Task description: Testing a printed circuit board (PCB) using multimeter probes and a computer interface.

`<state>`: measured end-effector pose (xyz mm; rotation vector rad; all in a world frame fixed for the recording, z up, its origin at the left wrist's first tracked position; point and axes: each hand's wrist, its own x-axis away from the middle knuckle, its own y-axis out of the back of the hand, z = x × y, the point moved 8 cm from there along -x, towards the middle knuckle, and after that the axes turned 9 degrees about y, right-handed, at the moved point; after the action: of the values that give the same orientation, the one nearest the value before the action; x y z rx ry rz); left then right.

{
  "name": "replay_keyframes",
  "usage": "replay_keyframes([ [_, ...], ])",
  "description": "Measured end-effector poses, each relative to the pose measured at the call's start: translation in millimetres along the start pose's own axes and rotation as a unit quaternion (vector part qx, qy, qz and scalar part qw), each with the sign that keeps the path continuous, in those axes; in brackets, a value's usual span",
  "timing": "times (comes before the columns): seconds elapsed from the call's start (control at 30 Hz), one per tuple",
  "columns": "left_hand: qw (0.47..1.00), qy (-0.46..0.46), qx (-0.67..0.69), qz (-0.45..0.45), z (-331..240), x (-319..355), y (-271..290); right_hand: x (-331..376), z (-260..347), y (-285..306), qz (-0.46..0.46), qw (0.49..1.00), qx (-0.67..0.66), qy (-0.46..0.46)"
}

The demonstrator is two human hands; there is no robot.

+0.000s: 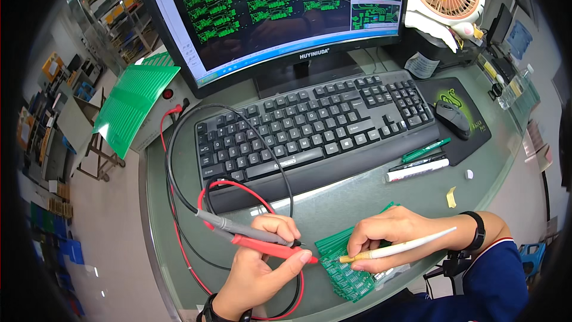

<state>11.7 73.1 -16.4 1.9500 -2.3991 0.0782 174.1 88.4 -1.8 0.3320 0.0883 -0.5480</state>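
Left hand [256, 262]: we see it closed around two multimeter probes, a red probe [271, 247] and a grey probe [244, 229], held together like chopsticks.
Probe axis: both run from far left to near right, tips pointing right at the boards.
Right hand [387, 235]: closed on a white brush [396, 247], fingers also pressing the boards flat.
Brush axis: nearly level, bristle end left, handle trailing right over the wrist.
Green circuit boards [348, 268]: a fanned stack on the glass desk [357, 197], near centre, just right of the probe tips and under the right hand.
Key relation: we place the boards immediately right of the probe tips; the right hand is the nearer, already touching.
Leads [179, 203]: red and black, looping left.
Keyboard [310, 125]: far of the hands.
Monitor [274, 12]: farther, showing green board layouts.
Mouse [453, 116], pens [420, 161]: far right.
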Motion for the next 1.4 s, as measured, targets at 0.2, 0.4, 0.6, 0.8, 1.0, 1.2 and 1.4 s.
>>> replay_keyframes([
  [0.2,1.0,-0.005,-0.007,0.005,0.3,0.4,-0.4,-0.2,-0.9,-1.2,0.007,1.0,0.022,0.001],
  [0.4,1.0,-0.012,-0.005,0.009,-0.8,0.3,-1.5,-0.9,0.8,-1.4,0.012,0.999,0.039,0.012],
  [0.6,1.0,-0.02,-0.009,0.012,-1.0,0.5,-1.8,-0.8,0.3,-1.5,0.015,0.999,0.041,-0.004],
  [0.8,1.0,-0.015,-0.005,0.008,-1.4,1.1,-2.0,-0.3,-1.0,-2.0,0.015,0.999,0.037,-0.007],
  [1.0,1.0,-0.018,-0.016,0.005,-3.2,1.0,-2.2,-0.7,-0.2,-1.5,0.014,0.999,0.045,-0.003],
  [1.2,0.999,-0.028,-0.021,0.006,-4.1,0.6,-2.2,-1.1,0.1,-2.0,0.02,0.998,0.054,0.0],
  [1.4,0.999,-0.027,-0.021,0.007,-4.0,0.6,-2.6,-2.6,3.0,-2.3,0.028,0.998,0.059,0.003],
])
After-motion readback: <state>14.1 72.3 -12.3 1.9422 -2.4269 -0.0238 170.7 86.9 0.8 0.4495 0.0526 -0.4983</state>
